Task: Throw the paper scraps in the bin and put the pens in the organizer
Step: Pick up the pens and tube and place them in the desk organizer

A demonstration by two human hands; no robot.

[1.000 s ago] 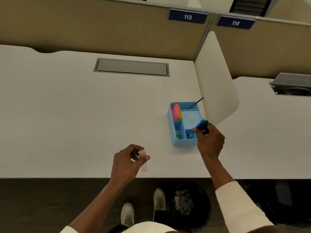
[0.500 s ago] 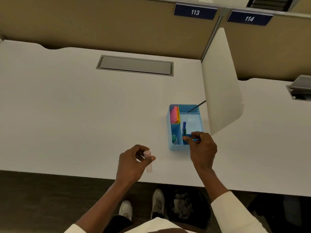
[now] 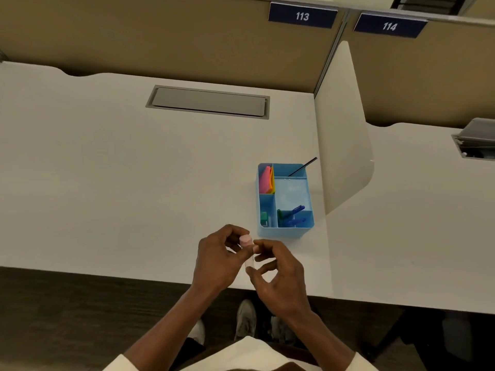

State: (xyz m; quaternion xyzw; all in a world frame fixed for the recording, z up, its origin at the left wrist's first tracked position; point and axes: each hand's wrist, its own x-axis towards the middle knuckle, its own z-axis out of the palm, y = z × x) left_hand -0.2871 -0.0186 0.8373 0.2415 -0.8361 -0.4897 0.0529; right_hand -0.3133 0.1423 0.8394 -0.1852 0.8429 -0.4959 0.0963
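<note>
A light blue organizer stands on the white desk, just beyond my hands. Blue and green pens lie in its near right compartment, and a thin black pen leans out of the far one. My left hand grips a pale pink marker upright near the desk's front edge. My right hand meets it from the right, fingertips touching the marker's barrel. The bin is hidden below my arms.
Pink and orange sticky notes and a small green item sit in the organizer's left compartments. A white divider panel rises right of it. A grey cable hatch lies at the desk's back. My shoes show on the dark floor.
My right hand let go of the blue and green pens in the organizer, then drew back left to the pink marker in my left hand. The view shifted left.
</note>
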